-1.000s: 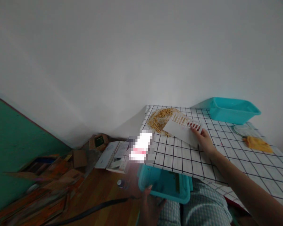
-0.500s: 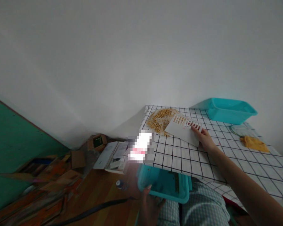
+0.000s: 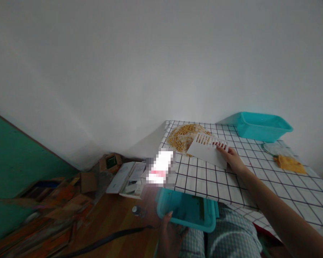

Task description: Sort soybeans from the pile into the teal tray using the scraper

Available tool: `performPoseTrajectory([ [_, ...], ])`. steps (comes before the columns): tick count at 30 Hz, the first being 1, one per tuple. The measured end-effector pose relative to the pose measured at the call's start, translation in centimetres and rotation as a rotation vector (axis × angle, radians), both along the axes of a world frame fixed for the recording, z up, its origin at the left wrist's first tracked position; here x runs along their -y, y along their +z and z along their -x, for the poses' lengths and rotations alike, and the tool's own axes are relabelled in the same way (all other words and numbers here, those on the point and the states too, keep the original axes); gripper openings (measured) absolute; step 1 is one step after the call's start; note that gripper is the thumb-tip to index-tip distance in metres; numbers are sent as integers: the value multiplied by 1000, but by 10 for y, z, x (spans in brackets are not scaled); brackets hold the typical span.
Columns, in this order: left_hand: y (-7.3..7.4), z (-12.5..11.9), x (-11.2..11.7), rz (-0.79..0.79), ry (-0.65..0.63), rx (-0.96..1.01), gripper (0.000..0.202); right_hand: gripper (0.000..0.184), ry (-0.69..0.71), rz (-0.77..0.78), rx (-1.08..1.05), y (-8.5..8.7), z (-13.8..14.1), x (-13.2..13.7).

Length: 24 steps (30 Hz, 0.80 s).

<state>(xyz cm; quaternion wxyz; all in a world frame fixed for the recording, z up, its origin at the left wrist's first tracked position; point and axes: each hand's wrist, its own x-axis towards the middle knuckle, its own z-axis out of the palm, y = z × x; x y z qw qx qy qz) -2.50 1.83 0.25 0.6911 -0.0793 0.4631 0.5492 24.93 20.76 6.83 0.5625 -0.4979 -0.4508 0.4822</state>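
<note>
My right hand (image 3: pixel 229 156) is closed on the slotted end of a flat white plastic scraper (image 3: pixel 206 152), which lies low over the checked tablecloth. The scraper's far edge touches or overhangs a spread of yellow beans mixed with pale grains (image 3: pixel 181 142) near the table's left corner. Below the table's front edge, my left hand (image 3: pixel 169 224) grips the near rim of a teal plastic tub (image 3: pixel 183 206) held over my lap. Its thumb shows on the rim, while the other fingers are mostly hidden underneath. Something dark greenish lies along the tub's right inside.
A second teal tub (image 3: pixel 263 127) stands at the table's back right against the wall. A yellow cloth (image 3: pixel 290 163) and a clear round item (image 3: pixel 274 148) lie in front of it. Open cardboard boxes (image 3: pixel 88 182) and a small bottle (image 3: pixel 136 210) are on the floor at left.
The scraper and my right hand have shifted slightly left and toward me, uncovering a few more beans behind the scraper. My left hand and its tub stay in place.
</note>
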Motion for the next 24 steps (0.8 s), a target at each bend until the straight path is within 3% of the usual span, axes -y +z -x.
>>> performPoseTrajectory([
  [13, -6, 2, 0, -4, -17, 31, 27, 32, 49, 43, -29, 2, -1, 3],
  [24, -1, 1, -1, -2, -42, 9, 30, 30, -65, 54, 41, 1, -10, 0],
])
